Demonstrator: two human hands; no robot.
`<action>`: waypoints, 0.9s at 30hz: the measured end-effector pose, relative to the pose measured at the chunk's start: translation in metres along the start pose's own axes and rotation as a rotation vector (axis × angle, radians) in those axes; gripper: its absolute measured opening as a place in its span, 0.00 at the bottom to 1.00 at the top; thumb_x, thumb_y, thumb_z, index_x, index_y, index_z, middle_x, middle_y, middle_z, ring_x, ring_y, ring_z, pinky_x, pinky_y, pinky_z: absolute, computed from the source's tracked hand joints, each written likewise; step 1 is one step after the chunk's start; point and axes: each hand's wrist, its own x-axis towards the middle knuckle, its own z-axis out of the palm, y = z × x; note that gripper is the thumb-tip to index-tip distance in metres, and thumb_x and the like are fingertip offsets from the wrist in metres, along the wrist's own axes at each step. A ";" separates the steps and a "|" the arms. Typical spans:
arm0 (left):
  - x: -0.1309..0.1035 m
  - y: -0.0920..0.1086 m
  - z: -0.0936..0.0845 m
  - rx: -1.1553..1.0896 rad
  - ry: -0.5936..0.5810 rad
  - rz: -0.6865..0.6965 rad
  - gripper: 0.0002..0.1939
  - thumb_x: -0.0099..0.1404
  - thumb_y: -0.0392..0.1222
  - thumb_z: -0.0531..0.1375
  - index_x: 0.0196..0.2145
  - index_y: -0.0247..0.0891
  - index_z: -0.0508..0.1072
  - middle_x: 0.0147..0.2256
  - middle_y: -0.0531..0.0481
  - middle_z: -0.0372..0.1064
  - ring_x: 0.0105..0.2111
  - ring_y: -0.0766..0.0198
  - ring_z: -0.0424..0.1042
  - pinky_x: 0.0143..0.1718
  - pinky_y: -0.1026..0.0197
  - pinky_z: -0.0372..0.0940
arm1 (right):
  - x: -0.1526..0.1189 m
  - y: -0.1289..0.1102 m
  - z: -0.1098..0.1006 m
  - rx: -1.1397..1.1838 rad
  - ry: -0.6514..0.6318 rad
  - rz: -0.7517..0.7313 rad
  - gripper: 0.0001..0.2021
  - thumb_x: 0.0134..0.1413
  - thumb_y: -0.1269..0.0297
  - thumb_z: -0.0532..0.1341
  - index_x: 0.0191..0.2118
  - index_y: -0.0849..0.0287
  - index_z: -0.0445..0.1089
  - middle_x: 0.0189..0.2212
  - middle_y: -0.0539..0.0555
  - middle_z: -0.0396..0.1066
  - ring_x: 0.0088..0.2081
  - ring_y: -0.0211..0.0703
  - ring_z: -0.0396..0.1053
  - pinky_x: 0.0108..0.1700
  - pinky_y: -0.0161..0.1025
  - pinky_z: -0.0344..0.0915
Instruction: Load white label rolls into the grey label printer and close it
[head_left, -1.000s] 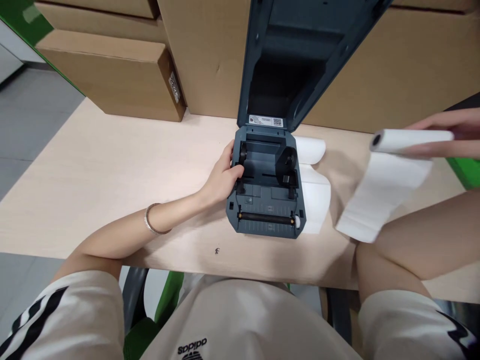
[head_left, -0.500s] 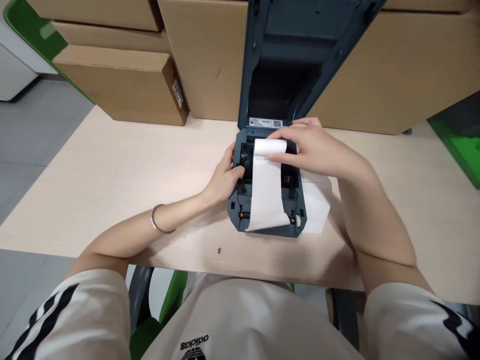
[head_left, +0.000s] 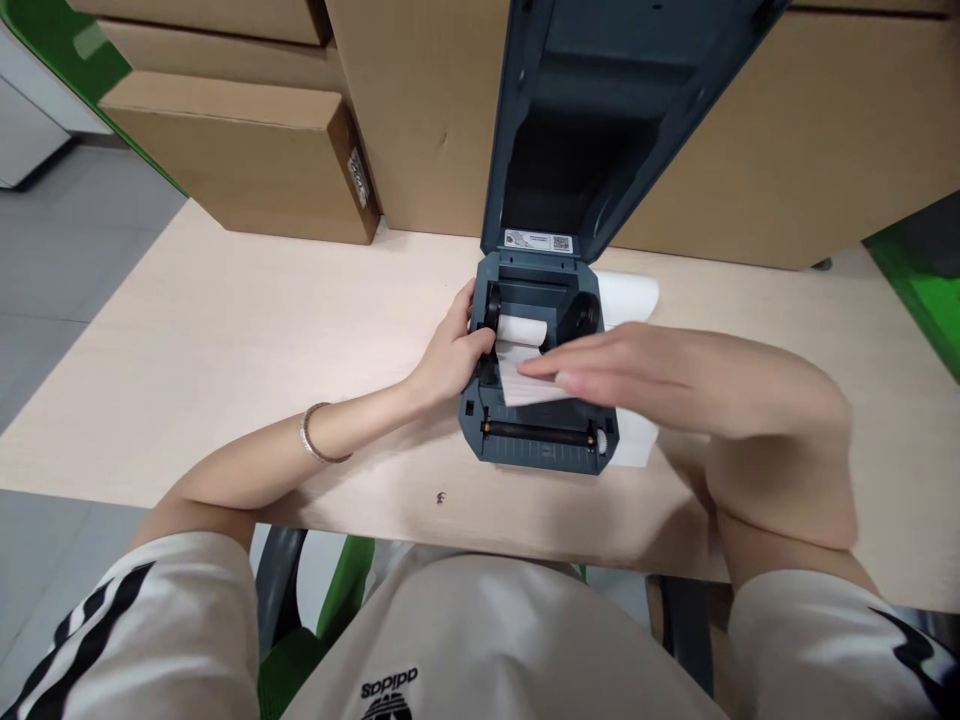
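A dark blue-grey label printer [head_left: 480, 435] rests on the table with its lid [head_left: 495, 170] raised. My left hand [head_left: 452, 350] grips the printer's left side, thumb over the inner edge by the roll holder, fingers outside. Inside lies a white paper roll [head_left: 521, 330] with a short loose strip [head_left: 525, 388] lifted toward me. My right hand [head_left: 637, 375] reaches in from the right, slightly blurred, its fingers closed on that strip; the strip's right edge is hidden under them. Below the strip, the black roller [head_left: 536, 433] with a white gear at its right end is uncovered.
White paper [head_left: 634, 440] lies under and to the right of the printer. Cardboard boxes [head_left: 240, 160] line the back of the table [head_left: 300, 310], with a large one [head_left: 787, 140] behind the lid on the right. A green chair armrest area [head_left: 349, 580] shows below the table edge.
My right hand has moved down toward me from the roll. The paper strip, which lay over the roller, is pulled back and lifted. The roll sits lower in the printer; my left hand stays put.
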 end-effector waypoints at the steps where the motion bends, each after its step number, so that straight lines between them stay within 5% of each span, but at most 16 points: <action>1: 0.000 0.000 0.000 0.003 0.000 0.008 0.50 0.51 0.40 0.59 0.74 0.40 0.63 0.72 0.43 0.71 0.74 0.43 0.66 0.78 0.44 0.59 | -0.004 -0.005 0.006 0.020 -0.025 -0.007 0.26 0.83 0.43 0.51 0.59 0.41 0.86 0.56 0.48 0.87 0.52 0.53 0.87 0.49 0.47 0.84; 3: 0.000 0.000 0.000 0.014 0.005 0.006 0.50 0.51 0.40 0.59 0.74 0.40 0.64 0.71 0.43 0.71 0.74 0.43 0.65 0.79 0.44 0.58 | -0.010 -0.012 0.024 -0.010 0.007 -0.019 0.25 0.79 0.40 0.58 0.63 0.46 0.85 0.61 0.53 0.85 0.56 0.58 0.86 0.52 0.52 0.85; 8: 0.000 0.002 0.001 0.027 0.015 -0.027 0.50 0.50 0.41 0.59 0.73 0.39 0.63 0.67 0.42 0.74 0.70 0.42 0.69 0.76 0.41 0.62 | -0.025 -0.017 0.067 -0.319 0.239 -0.065 0.22 0.77 0.67 0.55 0.63 0.59 0.84 0.62 0.63 0.84 0.63 0.57 0.83 0.65 0.52 0.81; 11: 0.000 0.003 0.001 0.018 0.015 -0.027 0.47 0.51 0.41 0.61 0.71 0.42 0.64 0.68 0.44 0.73 0.69 0.43 0.69 0.75 0.41 0.63 | -0.036 -0.017 0.075 -0.372 0.257 -0.118 0.23 0.70 0.72 0.56 0.59 0.59 0.86 0.63 0.64 0.84 0.64 0.56 0.83 0.65 0.52 0.81; 19: 0.000 0.003 0.000 0.041 0.018 -0.028 0.48 0.51 0.42 0.61 0.71 0.41 0.62 0.73 0.41 0.69 0.73 0.43 0.67 0.77 0.42 0.61 | -0.039 -0.021 0.072 -0.411 0.279 -0.134 0.20 0.72 0.69 0.56 0.56 0.61 0.85 0.60 0.67 0.84 0.60 0.59 0.84 0.63 0.55 0.81; 27: 0.003 -0.003 -0.002 0.086 0.002 -0.016 0.48 0.53 0.44 0.64 0.72 0.43 0.60 0.74 0.41 0.67 0.72 0.41 0.67 0.74 0.41 0.63 | -0.031 -0.030 0.049 -0.321 0.123 -0.063 0.17 0.67 0.76 0.58 0.52 0.61 0.82 0.56 0.64 0.85 0.47 0.54 0.85 0.44 0.48 0.80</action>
